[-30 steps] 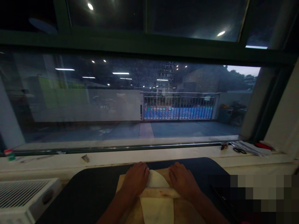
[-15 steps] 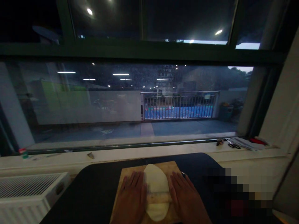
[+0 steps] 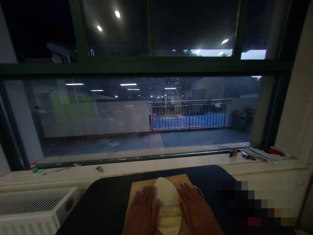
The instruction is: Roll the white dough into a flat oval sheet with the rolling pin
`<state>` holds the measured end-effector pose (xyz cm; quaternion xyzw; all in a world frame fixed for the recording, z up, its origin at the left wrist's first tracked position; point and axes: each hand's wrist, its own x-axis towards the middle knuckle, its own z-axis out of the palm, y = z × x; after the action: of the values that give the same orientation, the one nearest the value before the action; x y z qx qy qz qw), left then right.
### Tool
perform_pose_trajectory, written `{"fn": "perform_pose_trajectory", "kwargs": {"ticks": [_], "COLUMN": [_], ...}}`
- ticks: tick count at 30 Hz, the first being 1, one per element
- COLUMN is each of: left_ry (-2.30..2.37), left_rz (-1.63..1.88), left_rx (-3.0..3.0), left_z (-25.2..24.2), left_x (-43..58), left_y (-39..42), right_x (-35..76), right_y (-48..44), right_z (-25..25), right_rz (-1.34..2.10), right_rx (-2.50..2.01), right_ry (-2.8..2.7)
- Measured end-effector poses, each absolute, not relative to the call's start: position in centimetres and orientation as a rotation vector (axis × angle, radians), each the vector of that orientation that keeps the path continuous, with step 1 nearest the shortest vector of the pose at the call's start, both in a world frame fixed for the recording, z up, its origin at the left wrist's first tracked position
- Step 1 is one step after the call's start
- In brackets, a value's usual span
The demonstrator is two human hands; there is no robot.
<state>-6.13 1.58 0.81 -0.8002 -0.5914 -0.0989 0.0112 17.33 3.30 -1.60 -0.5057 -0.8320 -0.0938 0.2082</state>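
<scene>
1. The left hand [image 3: 144, 209] and the right hand [image 3: 195, 210] lie palm-down on either side of a pale oval of dough [image 3: 167, 204], fingers stretched flat and apart, closed on nothing.
2. Between the palms a rolling pin [image 3: 168, 211] crosses the dough; the flat palms sit on its ends, which looks like the way to bear down evenly on both sides.
3. The dough lies on a wooden board [image 3: 139, 189], long axis pointing away from the person, so the pin runs across its narrow width.
4. The board rests on a dark mat [image 3: 105, 202] on the bench, probably to keep it from sliding.
5. Beyond, the windowsill [image 3: 171, 161] carries scissors [image 3: 248, 156] and papers [image 3: 259, 153] at the right, well apart from the work.
6. A white radiator [image 3: 31, 204] stands at the lower left, under the window [image 3: 146, 114].
</scene>
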Motion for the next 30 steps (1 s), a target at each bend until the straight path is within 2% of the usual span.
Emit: {"fn": "perform_pose_trajectory", "kwargs": {"ticks": [7, 21, 30], "left_ry": [-1.862, -1.893, -1.959], "left_rz": [-0.2, -0.461, -0.402], "left_rx": [-2.538, -2.447, -2.396], "left_z": [1.6, 1.0, 0.9], "left_x": [-6.3, -7.4, -6.7], "left_y": [7.9, 14.6, 12.9], "right_x": [16.1, 14.5, 15.4], "right_y": [10.1, 17.5, 16.7], "right_z": [0.3, 1.9, 0.3], "right_rz": [0.057, -0.041, 0.021], "right_rx": [-1.51, -1.634, -1.62], "right_ry": [-2.375, -2.338, -2.284]}}
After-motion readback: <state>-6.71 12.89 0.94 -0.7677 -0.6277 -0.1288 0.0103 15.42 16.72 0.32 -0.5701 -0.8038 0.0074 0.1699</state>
